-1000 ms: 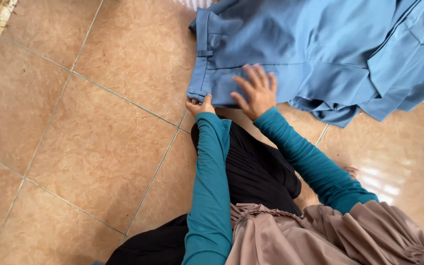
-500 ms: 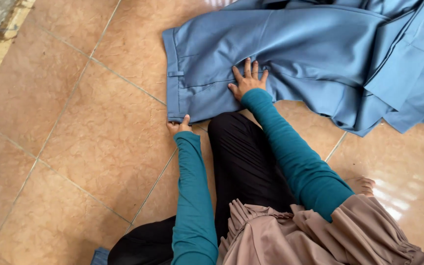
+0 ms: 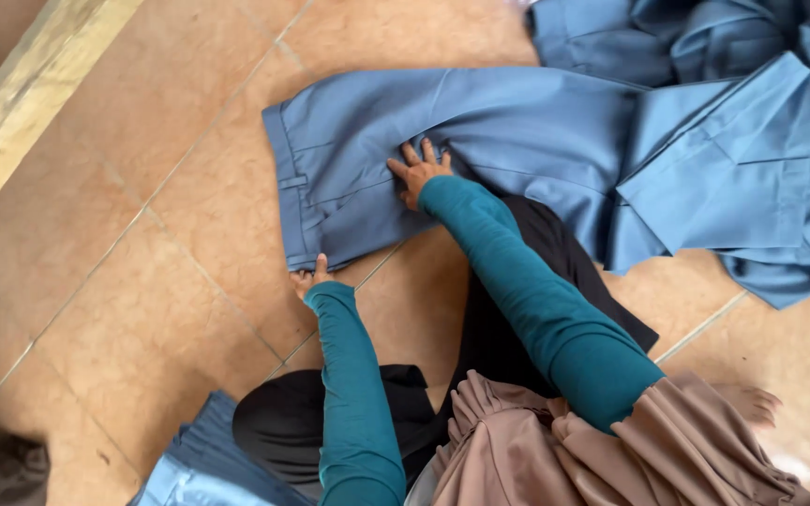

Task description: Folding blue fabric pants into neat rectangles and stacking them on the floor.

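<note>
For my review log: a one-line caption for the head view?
Left hand grips blue trousers' waistband corner; right hand presses them flat on tiled floor.

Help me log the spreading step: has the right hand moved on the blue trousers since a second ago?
Yes. The right hand has slid further onto the blue trousers, away from their near edge, past the waistband.

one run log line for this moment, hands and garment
left hand: grips waistband corner | right hand: flat on blue trousers | trousers: spread on tiled floor
</note>
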